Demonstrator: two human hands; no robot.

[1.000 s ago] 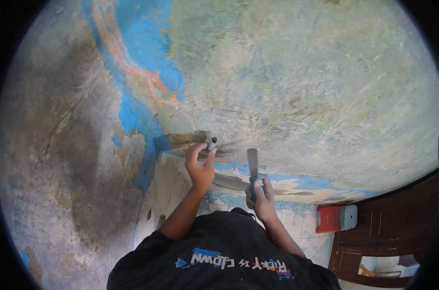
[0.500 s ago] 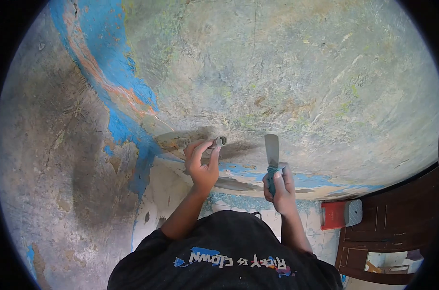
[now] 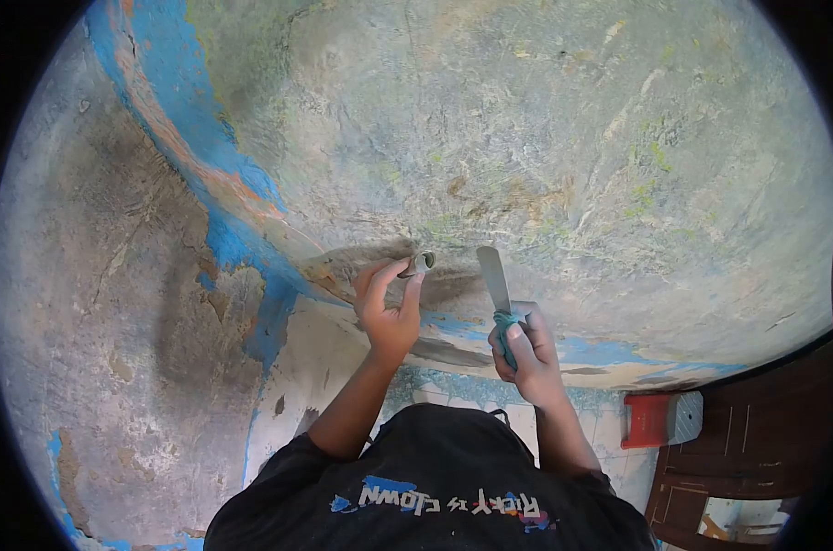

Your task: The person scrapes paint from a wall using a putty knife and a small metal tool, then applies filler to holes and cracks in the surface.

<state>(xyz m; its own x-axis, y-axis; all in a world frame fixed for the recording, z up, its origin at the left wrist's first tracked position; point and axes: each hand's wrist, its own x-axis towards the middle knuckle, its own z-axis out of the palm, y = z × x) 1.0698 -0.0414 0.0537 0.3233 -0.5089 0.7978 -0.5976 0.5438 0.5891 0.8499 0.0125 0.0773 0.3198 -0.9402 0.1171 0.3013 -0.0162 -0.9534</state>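
My right hand (image 3: 529,358) is wrapped round the teal handle of a putty knife (image 3: 494,280), its flat grey blade pointing up and tilted slightly left. In front of the bare wall (image 3: 545,165), my left hand (image 3: 389,312) pinches a small grey tube-like piece (image 3: 425,264) between thumb and fingers. The hollow round end of this piece faces right, toward the blade, with a gap between them. Whether it is loose or fixed to the wall I cannot tell. Dark shadows of both hands fall on the plaster close by.
Blue paint (image 3: 242,243) flakes along the wall corner, with orange patches in it. Low at the right, a red stool (image 3: 646,420) stands beside a dark wooden cabinet (image 3: 756,432). White tiles (image 3: 609,432) cover the floor below.
The putty knife has shifted left, closer to the tube-like piece, and its blade now leans left. My left hand keeps its pinch, and the view has turned slightly.
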